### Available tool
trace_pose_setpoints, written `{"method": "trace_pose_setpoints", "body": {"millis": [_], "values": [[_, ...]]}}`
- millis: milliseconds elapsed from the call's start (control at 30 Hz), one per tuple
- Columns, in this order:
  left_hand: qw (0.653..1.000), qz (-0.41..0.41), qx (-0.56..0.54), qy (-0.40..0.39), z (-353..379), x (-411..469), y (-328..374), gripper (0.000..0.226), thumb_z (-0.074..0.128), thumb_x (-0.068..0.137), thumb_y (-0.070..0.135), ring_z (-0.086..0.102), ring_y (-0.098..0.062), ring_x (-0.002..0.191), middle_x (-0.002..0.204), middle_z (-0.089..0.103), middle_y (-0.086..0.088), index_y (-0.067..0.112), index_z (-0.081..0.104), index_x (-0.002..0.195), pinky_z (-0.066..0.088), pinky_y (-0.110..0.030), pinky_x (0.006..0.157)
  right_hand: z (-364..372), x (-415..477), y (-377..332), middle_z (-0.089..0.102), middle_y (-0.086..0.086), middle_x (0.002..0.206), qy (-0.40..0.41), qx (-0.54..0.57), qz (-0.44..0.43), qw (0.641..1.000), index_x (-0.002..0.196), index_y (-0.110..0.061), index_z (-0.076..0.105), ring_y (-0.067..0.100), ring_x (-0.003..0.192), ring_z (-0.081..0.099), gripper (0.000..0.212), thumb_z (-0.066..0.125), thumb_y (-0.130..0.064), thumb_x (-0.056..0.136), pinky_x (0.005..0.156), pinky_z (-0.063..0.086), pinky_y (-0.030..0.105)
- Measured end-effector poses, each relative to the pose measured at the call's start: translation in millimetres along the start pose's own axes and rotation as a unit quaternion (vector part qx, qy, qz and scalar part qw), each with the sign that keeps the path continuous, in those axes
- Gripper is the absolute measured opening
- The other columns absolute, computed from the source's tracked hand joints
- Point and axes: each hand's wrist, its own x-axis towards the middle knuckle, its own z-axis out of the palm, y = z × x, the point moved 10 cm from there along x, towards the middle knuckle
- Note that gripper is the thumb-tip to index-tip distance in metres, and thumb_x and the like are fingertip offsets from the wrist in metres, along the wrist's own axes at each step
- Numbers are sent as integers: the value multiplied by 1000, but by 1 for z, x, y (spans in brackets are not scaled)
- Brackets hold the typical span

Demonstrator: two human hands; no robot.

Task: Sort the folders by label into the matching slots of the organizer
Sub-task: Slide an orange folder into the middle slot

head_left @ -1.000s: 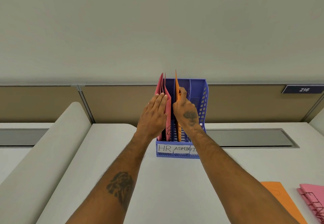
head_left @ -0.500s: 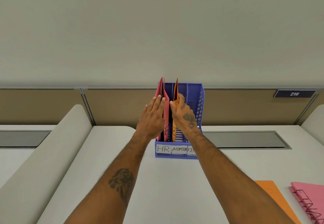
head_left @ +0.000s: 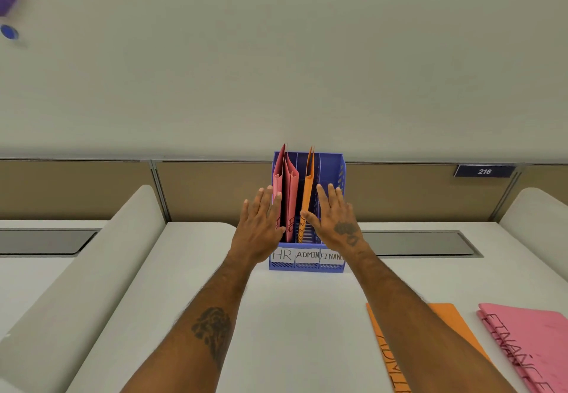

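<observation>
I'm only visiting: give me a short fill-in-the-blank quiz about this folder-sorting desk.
1. The blue organizer has ____ labelled slots.
2. The upright pink folders stand in the slot labelled ____.
3. The upright orange folder stands in the slot labelled ____.
4. The flat pink folders are marked ____.
Missing words: three, HR, ADMIN, FINANCE.

Upright folders (head_left: 290, 189) in organizer (head_left: 333, 174) at desk's (head_left: 295, 315) back edge; loose folders (head_left: 528, 340) flat, front-right

Both arms stretched forward, hands open.
Left hand (head_left: 259, 226) and right hand (head_left: 333, 219) raised with fingers straight, spread, gripping nothing.
</observation>
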Motion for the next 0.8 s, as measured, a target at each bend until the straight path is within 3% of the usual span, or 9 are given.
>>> {"method": "trace_pose_setpoints", "body": {"millis": [67, 267, 367, 600, 800], "values": [[1000, 7, 0, -8, 0, -10, 7, 82, 38, 100, 50, -19, -25, 150, 163, -17, -8, 19, -15, 154, -5, -51, 121, 1, -12, 3, -1, 13, 162, -18, -33, -6, 999, 154, -22, -1, 29, 149, -2, 107, -18, -85, 69, 118, 16, 52], [1000, 11, -6, -14, 4, -36, 22, 81, 34, 99, 57, -18, -23, 150, 164, -17, -6, 21, -14, 154, -8, -49, 118, 0, -48, 10, 0, 14, 161, -41, -79, -11, 996, 154, -22, -1, 31, 149, 0, 96, -6, -79, 78, 115, 15, 58], [1000, 6, -3, -27, 12, -49, 26, 81, 28, 98, 61, -19, -22, 150, 163, -19, -5, 22, -15, 155, -6, -51, 120, 0, -67, 16, 5, 15, 161, -47, -81, -9, 996, 154, -20, 5, 33, 148, 5, 99, -9, -81, 77, 113, 16, 59], [999, 4, -12, -50, 27, -70, 57, 80, 25, 97, 64, -30, -17, 144, 158, -29, 0, 27, -20, 151, -10, -51, 118, 1, -107, 46, -3, 12, 162, -66, -57, 9, 996, 154, -23, -2, 29, 149, -6, 106, -15, -85, 68, 116, 3, 55], [998, 4, -17, -57, 45, -81, 104, 79, 23, 96, 65, -18, -22, 150, 164, -17, -4, 24, -11, 156, -5, -52, 121, -4, -143, 90, 5, 14, 161, -76, -45, 17, 996, 154, -21, 6, 32, 149, 2, 108, -14, -85, 70, 115, 10, 57]]}}
